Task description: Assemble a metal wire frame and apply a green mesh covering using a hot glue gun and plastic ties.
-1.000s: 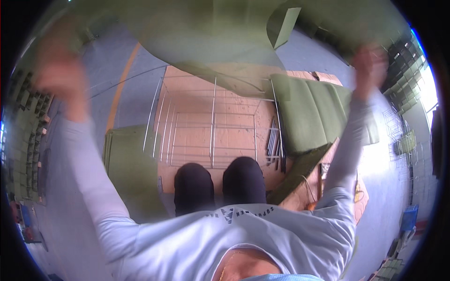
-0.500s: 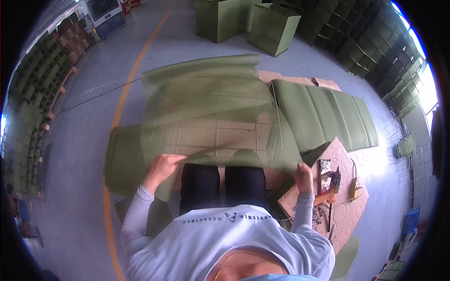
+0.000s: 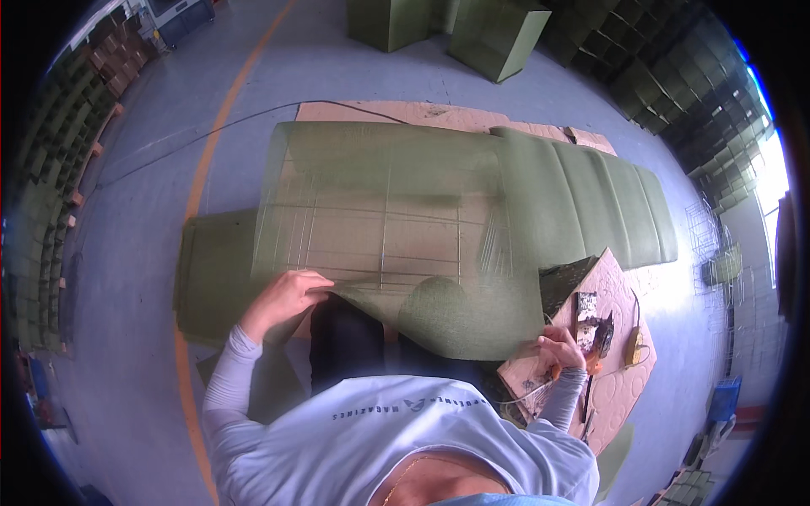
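A sheer green fabric sheet [image 3: 337, 164] lies spread over a metal wire frame [image 3: 386, 236], whose bars show through it. My left hand [image 3: 291, 297] is closed on the sheet's near left edge. By the near right corner, my right hand [image 3: 561, 347] pinches the edge between thumb and fingers. Between the hands, the near edge sags over my knees. Close to my right hand, an orange and black tool [image 3: 601, 341], perhaps a glue gun, sits on a cardboard-topped box [image 3: 629, 392]; my hand partly hides it.
Padded green panels [image 3: 599, 198] adjoin the sheet on the right, with cardboard [image 3: 405, 110] underneath. Folded green pieces [image 3: 215, 278] lie at the left. A yellow power socket [image 3: 634, 346] rests on the box. Green bins [image 3: 498, 38] stand ahead; stacks of them line both sides.
The billowing sheet has settled flat over the wire frame, and its curled far edge has dropped. My right hand has come lower, toward me; my left hand has shifted only slightly.
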{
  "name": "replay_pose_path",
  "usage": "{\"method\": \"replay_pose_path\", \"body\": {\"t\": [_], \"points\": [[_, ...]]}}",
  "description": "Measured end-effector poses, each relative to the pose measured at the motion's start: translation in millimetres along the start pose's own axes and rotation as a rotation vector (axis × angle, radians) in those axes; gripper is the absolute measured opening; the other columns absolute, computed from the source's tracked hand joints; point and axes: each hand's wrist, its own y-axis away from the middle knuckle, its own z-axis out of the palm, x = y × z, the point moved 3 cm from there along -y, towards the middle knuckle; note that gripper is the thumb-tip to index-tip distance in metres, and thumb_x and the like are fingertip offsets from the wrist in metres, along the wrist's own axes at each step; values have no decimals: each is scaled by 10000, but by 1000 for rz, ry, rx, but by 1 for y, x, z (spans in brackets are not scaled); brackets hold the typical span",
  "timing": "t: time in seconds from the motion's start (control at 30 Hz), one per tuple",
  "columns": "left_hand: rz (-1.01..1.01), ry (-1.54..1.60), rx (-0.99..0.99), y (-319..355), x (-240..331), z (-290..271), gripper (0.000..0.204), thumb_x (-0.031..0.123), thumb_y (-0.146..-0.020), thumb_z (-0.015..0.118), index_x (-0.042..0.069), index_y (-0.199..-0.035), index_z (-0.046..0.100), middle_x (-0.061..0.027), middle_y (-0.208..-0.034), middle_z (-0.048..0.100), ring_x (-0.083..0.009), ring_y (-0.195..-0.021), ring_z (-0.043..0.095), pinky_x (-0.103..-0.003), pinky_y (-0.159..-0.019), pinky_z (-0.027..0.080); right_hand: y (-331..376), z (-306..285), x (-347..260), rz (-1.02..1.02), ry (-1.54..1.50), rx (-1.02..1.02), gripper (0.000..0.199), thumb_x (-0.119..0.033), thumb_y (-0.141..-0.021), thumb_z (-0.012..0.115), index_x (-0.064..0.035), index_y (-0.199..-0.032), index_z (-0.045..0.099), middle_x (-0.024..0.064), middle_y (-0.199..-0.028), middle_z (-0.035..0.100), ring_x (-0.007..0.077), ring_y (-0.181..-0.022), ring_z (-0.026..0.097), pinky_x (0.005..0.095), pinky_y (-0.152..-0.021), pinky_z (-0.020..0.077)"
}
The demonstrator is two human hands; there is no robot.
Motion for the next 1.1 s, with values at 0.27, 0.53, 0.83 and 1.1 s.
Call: {"method": "replay_pose_path", "body": {"t": [0.27,0.53,0.83,1.1], "points": [[-285,927,-136,-82,-131,-105,577,397,-923,574,-23,-1306,472,-137,-1143,637,-244,-1073,613,-354,-970,461,-119,-33,-179,-380,154,419,453,-393,-936,538,7,-1137,609,93,-1072,658,178,-1017,627,291,-813,476],[-1178,592,221,-190,-379,-124,954,740,-759,562,24,-1369,408,-139,-1348,494,-234,-1263,443,-518,-983,360,-397,-65,-226,36,-10,301,883,-778,-808,419,25,-1139,581,123,-1029,629,228,-951,605,364,-789,467],[-954,879,104,-272,-415,-83,555,459,-767,752,23,-1089,633,-97,-1069,657,-199,-929,619,-371,-815,482,-480,-69,-269,76,-114,168,550,-539,-808,670,-44,-1044,626,26,-894,626,142,-789,606,313,-677,521],[-908,613,376,-252,-450,-90,357,287,-805,748,8,-1008,657,-74,-953,677,-156,-861,630,-286,-789,479,-544,-2,-290,164,531,252,566,-276,-752,777,57,-1170,591,179,-1027,638,231,-840,627,331,-790,512]]}}
